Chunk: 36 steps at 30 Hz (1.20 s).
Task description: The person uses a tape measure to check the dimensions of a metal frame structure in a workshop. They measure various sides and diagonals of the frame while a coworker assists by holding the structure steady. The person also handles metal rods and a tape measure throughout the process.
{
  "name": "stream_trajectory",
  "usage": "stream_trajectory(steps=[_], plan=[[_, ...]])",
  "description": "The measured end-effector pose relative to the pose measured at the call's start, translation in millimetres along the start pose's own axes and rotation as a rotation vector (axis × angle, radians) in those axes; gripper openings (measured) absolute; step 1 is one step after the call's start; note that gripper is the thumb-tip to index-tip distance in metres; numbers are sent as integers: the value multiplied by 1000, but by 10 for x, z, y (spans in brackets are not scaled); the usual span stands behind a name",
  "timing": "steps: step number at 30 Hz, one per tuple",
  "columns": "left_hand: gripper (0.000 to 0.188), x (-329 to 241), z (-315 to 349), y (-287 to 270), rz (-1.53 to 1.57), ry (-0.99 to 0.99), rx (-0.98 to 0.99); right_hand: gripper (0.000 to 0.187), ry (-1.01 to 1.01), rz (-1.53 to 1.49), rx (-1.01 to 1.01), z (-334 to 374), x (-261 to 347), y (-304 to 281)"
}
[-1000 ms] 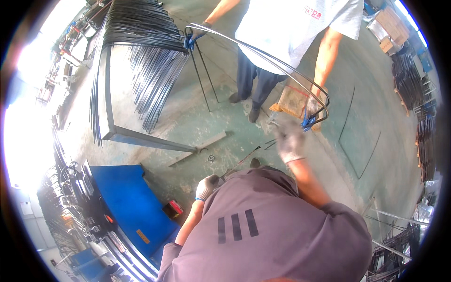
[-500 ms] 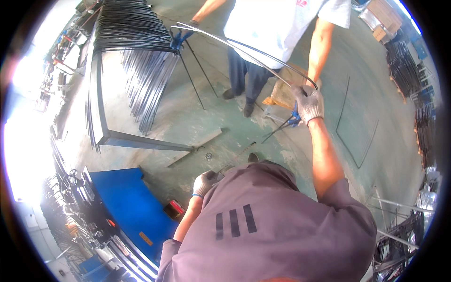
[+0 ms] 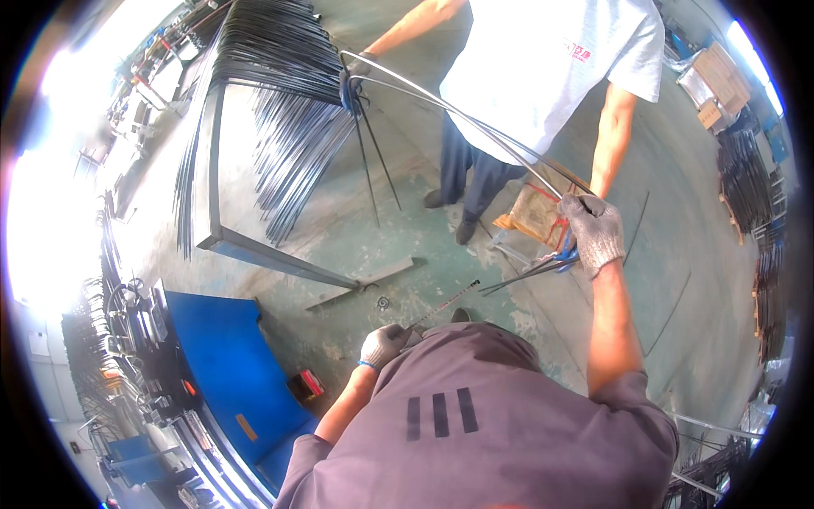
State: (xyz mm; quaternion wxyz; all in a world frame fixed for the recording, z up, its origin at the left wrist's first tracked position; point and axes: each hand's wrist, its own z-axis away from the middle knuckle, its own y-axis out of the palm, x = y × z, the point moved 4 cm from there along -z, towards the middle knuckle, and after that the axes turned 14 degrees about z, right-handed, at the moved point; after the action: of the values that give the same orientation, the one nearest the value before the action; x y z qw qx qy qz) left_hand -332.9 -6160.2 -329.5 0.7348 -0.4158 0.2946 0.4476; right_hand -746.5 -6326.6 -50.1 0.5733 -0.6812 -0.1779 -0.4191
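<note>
My right hand (image 3: 593, 227), in a grey-coated knit glove, is closed around bent metal rods (image 3: 475, 123) at their right end. A co-worker's gloved hand (image 3: 354, 81) grips the same rods at their left end, beside a rack of rods. Below my right hand, the co-worker's other blue-gloved hand (image 3: 566, 256) holds the dark lower rod ends (image 3: 530, 276). Low in front of my body, my left hand (image 3: 384, 343), also gloved, is closed on a thin strip with a dark tip that looks like a tape measure (image 3: 447, 303); its near part is hidden.
A metal rack (image 3: 214, 161) carries many hanging bent black rods (image 3: 280, 51) at left. Nearby stands a blue machine panel (image 3: 225, 365) with a small red box (image 3: 312, 382). The co-worker (image 3: 543, 76) faces me; behind is a wrapped bundle (image 3: 536, 212). Rod stacks (image 3: 746, 174) line the right.
My right hand and the rods' right end have come lower and to the right, together with the co-worker's hands. My left hand stays closed on the strip. The view has shifted a little.
</note>
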Motion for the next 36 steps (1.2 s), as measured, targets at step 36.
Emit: stream_trajectory(steps=[36], plan=[[33,-2405,-697,499,-472,421,309,80,-28,-1134,-334,479,-2595,189]])
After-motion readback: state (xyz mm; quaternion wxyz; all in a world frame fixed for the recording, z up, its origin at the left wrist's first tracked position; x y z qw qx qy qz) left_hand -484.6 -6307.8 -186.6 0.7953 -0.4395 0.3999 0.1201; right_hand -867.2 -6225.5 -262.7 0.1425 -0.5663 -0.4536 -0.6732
